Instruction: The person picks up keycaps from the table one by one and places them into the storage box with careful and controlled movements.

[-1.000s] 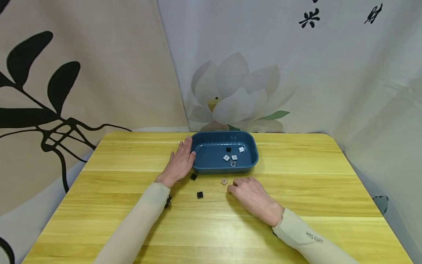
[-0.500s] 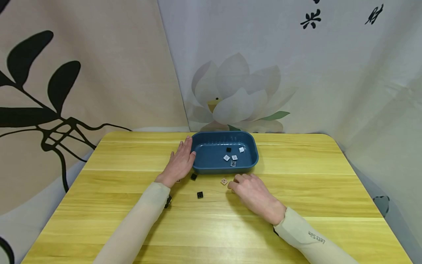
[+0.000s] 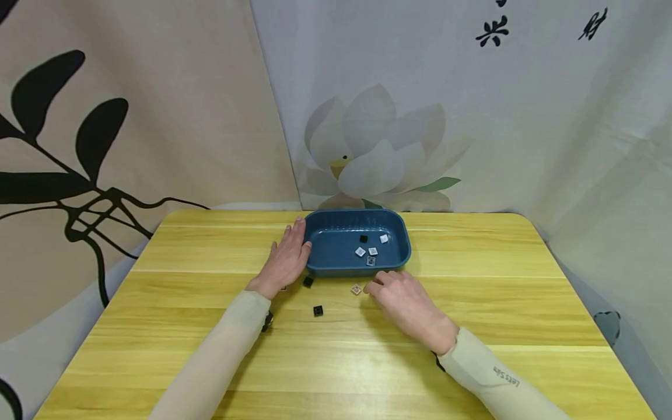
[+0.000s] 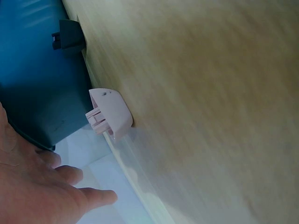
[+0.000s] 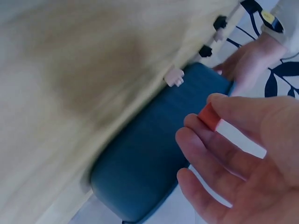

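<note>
My right hand (image 3: 412,306) pinches a small red keycap (image 5: 209,116) between thumb and forefinger, just in front of the blue tray (image 3: 357,272). In the head view the fingers hide that keycap. With fingers straight, my left hand (image 3: 283,259) rests against the tray's left end. Inside the tray lie several white keycaps (image 3: 360,252) and a black one (image 3: 364,238). On the table before it are a pale pink keycap (image 3: 356,289), close to my right fingertips, and two black keycaps, one nearer the tray (image 3: 308,282) and one nearer me (image 3: 318,311).
Another pink keycap (image 4: 112,112) lies by my left wrist, mostly covered by the hand in the head view. The wooden table (image 3: 499,280) ends at a printed curtain (image 3: 525,128) right behind the tray.
My right hand has moved a little forward and up toward the tray's front wall. The left hand, the tray and the keycaps on the table stay in place.
</note>
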The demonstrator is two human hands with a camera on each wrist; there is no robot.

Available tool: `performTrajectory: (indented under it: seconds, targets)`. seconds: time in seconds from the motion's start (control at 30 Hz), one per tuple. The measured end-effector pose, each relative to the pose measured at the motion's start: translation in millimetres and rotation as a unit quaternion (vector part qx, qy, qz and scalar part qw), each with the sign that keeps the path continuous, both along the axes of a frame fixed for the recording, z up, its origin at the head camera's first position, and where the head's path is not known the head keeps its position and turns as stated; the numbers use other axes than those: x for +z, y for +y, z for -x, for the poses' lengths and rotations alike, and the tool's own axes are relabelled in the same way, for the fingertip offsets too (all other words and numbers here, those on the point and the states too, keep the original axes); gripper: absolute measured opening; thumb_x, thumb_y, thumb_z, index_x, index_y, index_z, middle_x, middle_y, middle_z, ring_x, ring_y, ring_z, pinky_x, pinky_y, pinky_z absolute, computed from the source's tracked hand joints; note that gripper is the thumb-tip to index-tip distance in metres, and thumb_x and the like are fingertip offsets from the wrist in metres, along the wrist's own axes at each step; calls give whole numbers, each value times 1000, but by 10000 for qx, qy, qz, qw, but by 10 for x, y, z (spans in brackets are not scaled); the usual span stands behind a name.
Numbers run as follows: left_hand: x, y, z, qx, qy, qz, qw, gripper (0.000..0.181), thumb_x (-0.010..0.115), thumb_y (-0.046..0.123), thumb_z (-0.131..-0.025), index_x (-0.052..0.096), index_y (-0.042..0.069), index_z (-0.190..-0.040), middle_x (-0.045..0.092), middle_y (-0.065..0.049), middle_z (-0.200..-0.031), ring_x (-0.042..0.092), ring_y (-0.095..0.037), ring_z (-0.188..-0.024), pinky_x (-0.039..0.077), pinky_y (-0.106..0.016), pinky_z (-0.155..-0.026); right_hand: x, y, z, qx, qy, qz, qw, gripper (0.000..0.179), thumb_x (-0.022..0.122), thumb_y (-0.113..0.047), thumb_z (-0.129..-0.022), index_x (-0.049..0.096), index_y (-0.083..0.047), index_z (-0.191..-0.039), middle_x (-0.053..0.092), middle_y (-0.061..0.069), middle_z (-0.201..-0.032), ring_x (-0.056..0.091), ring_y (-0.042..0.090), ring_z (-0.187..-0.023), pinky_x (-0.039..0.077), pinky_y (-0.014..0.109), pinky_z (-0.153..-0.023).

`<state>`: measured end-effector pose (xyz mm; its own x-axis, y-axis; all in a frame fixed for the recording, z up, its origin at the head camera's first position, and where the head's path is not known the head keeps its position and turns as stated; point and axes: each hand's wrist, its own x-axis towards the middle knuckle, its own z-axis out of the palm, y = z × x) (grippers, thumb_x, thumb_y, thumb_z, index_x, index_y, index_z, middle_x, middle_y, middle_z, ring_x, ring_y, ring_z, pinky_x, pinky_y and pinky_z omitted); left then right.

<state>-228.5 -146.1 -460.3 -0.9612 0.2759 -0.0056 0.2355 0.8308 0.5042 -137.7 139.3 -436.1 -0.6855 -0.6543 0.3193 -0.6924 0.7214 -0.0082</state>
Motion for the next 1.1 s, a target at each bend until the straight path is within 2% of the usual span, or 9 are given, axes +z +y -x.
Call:
performTrajectory:
  seconds: [0.4, 0.7, 0.87, 1.1]
  targets:
    - [-1, 7, -1, 14, 12, -55, 10000, 63, 28, 32, -114, 5, 7, -167, 2, -10, -174, 8, -38, -158, 11, -74, -117, 163, 70, 151, -213, 130, 534, 9983, 14, 85, -10, -87, 81, -14, -100, 72, 2, -93, 67, 20, -78, 55, 35, -68]
    - [9, 2, -15, 27, 9, -71, 10000, 64, 30, 31, -114, 5, 6, -167, 2, -10, -174, 7, -38, -158, 11, -75, -117, 272, 104, 311, -388, 220, 756, 9961, 9, 82, -11, -91, 81, -13, -100, 73, 2, -92, 68, 20, -77, 56, 35, -67]
    - [2, 2, -14, 34, -8, -52, 10000, 64, 30, 31, -114, 5, 7, -167, 1, -10, -174, 7, -38, -158, 11, -74, -117, 285, 106, 403, -541, 145, 801, 9952, 8, 79, -11, -93, 80, -10, -101, 71, 3, -90, 64, 20, -73, 54, 34, -65]
    - [1, -5, -8, 6, 10, -16, 10000, 64, 28, 34, -114, 3, 7, -167, 0, -9, -174, 7, -38, -158, 12, -74, -117, 245, 100, 543, -720, 11, 928, 9931, 13, 74, -12, -98, 78, -6, -108, 73, 6, -95, 67, 22, -76, 57, 37, -69]
